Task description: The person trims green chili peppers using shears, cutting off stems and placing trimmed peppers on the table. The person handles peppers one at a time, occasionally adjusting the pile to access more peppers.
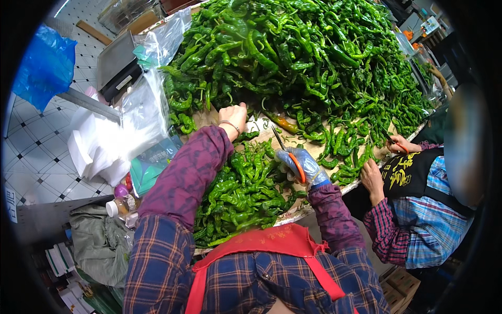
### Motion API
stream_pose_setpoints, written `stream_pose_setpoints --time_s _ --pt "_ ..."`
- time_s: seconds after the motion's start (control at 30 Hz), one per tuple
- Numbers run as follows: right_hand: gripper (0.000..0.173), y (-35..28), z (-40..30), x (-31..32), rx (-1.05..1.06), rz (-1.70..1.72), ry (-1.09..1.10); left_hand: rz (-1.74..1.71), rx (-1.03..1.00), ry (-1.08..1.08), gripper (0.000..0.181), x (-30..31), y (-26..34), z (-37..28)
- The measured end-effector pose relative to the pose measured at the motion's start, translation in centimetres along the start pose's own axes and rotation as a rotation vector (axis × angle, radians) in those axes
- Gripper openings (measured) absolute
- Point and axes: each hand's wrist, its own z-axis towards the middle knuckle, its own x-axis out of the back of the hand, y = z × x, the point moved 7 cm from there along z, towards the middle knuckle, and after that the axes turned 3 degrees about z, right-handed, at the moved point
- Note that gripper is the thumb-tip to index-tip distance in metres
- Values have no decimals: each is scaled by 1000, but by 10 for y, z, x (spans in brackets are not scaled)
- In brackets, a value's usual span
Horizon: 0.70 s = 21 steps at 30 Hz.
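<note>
A large heap of long green peppers (pixel 298 51) covers the far part of the table. At its near edge is my left hand (pixel 233 117), bare with a bracelet on the wrist; the back of the hand hides its fingers and anything in them. My right hand (pixel 308 161) wears a clear plastic glove and grips orange-handled scissors (pixel 297 167), blades pointing away from me. A smaller pile of green peppers (pixel 239 188) lies close to my body, below and between my forearms. One partly orange pepper (pixel 287 125) rests on the wooden tabletop (pixel 264 135) between the piles.
On my right, a co-worker's hand (pixel 401 144) holds scissors and their other hand (pixel 371 178) is near peppers at the table edge. Clear plastic bags (pixel 143 102), a flat scale (pixel 117 59) and a capped bottle (pixel 121 206) are on the left. A blue plastic bag (pixel 45 64) hangs beyond.
</note>
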Motion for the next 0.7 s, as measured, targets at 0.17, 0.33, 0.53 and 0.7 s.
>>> stream_pose_setpoints --time_s 0.17,0.33,0.53,0.7 --pt "39 17 -14 8 45 189 103 -42 31 39 20 13 -9 -4" --pt "35 21 -25 4 75 289 49 -602 -8 304 30 77 -17 -54" --pt "40 -25 -53 -20 194 -4 -87 -1756 408 114 28 85 -39 -137" --pt "36 -42 -71 -44 346 -130 -162 -1964 399 22 29 78 -29 -175"
